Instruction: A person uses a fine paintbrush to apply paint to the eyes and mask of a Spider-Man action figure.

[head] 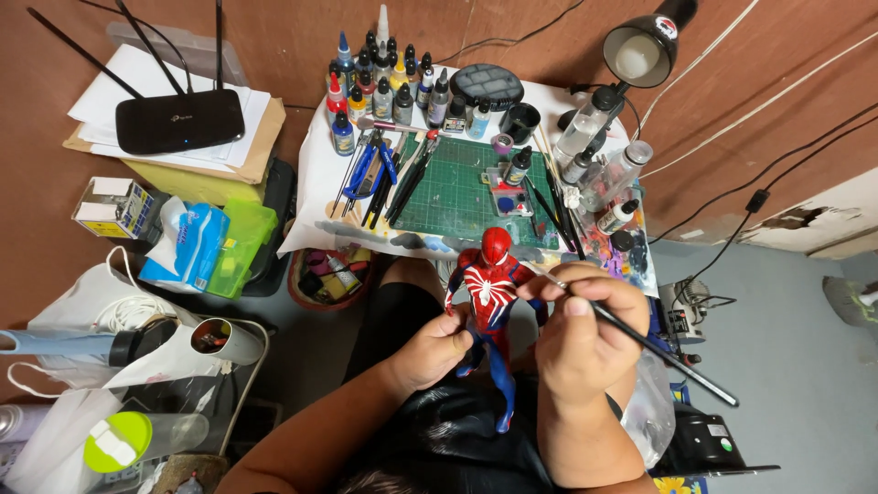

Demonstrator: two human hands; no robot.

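**Red-and-blue figure held over the lap, brush on its shoulder**

The action figure (491, 297), red and blue with a white spider mark on the chest, is upright and held in the air just in front of the near edge of the desk (315, 183), above the person's lap. The left hand (437, 352) is clenched around its waist and hip area, fingers wrapped on the figure's side. The right hand (576, 329) pinches a thin black paintbrush (640, 343) like a pen, with the tip at the figure's shoulder and the handle sticking out toward the lower right.

On the desk, a green cutting mat (457, 192) sits in the middle. A cluster of small paint bottles (384, 78) fills the far edge, and pliers and other tools (380, 178) lie along the mat's left side. A small paint tray (510, 198) rests on the mat's right part, more brushes next to it. A desk lamp (640, 46) hangs over the far right corner.

Off the desk's left side, a black router (178, 119) sits on a paper stack, and a tissue pack (187, 242) lies nearer.
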